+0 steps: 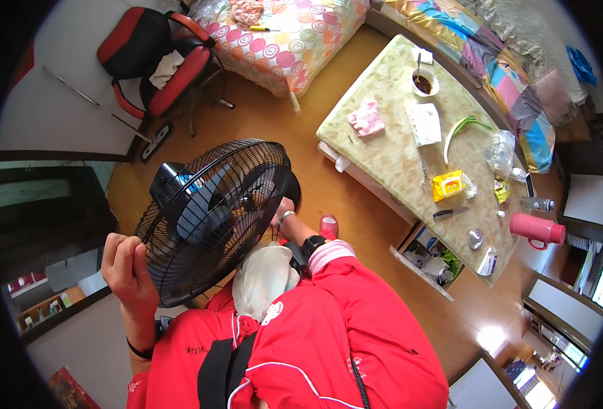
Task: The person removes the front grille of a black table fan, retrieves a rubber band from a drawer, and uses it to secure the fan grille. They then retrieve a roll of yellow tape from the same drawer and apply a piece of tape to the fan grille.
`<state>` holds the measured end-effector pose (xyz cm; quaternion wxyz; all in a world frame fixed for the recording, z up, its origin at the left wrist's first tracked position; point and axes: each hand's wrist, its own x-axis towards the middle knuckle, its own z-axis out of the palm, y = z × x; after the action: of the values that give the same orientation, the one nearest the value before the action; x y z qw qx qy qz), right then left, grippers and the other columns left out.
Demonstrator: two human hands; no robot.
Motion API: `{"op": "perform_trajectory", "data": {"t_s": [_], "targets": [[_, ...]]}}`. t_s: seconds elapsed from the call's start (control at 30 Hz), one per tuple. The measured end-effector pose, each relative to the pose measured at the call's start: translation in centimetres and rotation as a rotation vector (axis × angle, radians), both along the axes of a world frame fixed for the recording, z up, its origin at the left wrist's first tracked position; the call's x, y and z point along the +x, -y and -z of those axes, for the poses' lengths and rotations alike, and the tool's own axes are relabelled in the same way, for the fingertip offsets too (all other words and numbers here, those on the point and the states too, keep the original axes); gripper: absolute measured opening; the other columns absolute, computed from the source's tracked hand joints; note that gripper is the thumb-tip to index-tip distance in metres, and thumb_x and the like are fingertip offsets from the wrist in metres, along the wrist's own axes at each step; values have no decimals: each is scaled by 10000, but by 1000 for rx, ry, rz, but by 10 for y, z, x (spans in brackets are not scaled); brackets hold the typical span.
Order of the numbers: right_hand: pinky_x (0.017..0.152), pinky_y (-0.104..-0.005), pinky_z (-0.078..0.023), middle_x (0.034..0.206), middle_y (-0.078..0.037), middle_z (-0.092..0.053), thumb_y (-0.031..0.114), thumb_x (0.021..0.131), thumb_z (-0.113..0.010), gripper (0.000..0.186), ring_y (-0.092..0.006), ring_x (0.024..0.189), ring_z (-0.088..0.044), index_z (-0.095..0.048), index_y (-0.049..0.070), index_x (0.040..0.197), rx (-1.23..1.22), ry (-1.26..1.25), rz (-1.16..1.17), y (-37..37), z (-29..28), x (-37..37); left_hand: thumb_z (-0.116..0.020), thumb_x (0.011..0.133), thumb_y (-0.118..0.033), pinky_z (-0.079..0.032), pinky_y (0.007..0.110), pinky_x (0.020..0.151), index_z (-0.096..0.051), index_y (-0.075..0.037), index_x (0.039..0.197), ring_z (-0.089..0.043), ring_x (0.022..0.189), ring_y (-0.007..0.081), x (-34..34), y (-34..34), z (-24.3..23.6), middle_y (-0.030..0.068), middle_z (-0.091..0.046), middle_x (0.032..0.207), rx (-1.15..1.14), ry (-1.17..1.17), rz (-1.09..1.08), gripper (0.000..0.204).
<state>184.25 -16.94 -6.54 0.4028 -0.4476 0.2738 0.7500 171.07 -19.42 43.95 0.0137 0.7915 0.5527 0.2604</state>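
A black electric fan (213, 218) with a round wire grille stands in front of me, its head tilted. My left hand (128, 274) is raised beside the near left rim of the grille. Its fingers are curled and pressed together; anything pinched in them is too small to make out. My right hand (284, 210) reaches to the fan's far right side, by the dark stand. Its fingers curl in partly behind the grille, which hides what they hold. A whitish, thin cloth or bag (264, 279) lies between my right forearm and my red clothing.
To the right, a marble-patterned table (390, 85) carries a bowl (424, 83), pink cloth (366, 118), spring onion (455, 136), yellow wipes pack (448, 185), knife (450, 213) and pink thermos (536, 229). Its drawer (421, 276) is pulled out. A red-black chair (179, 78) and bed (295, 41) stand behind.
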Motion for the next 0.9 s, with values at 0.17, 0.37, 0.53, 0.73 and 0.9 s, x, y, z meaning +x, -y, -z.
{"op": "perform_trajectory", "data": {"t_s": [0.17,0.37,0.53,0.73,0.9], "targets": [[447,-458,-476,656,-22,-589,332,949,-481,309,-235,556,-598,-637,168,738,183,92,-51,10,9,0,-703,853,60,-385,278,594,-648,41,889,-507,701,180,5,2,-6,82,-551,803,-43,146,-8,68],[462,-461,-479,675,-29,-596,328,950,-480,301,-239,575,-601,-640,165,755,234,58,-54,31,-18,56,-804,780,-20,-475,332,565,-676,-13,936,-611,662,249,-3,10,-9,116,-623,794,21,146,-60,202],[474,-464,-481,691,-35,-601,325,951,-479,294,-243,590,-604,-643,162,769,190,96,-65,32,-45,80,-855,717,-64,-486,350,584,-674,-16,974,-605,682,266,-12,17,-16,115,-629,824,-23,226,15,318],[489,-468,-484,710,-42,-608,321,953,-478,287,-247,609,-607,-645,159,786,185,121,-86,34,-55,87,-860,713,-51,-484,358,620,-618,-37,910,-589,769,252,-28,25,-9,105,-603,890,27,320,120,312],[501,-470,-487,726,-49,-614,317,954,-477,281,-251,625,-609,-648,156,800,186,144,-102,33,-60,91,-850,664,-32,-481,354,634,-628,-39,839,-582,765,251,-28,30,-2,91,-602,923,171,197,54,283]]}}
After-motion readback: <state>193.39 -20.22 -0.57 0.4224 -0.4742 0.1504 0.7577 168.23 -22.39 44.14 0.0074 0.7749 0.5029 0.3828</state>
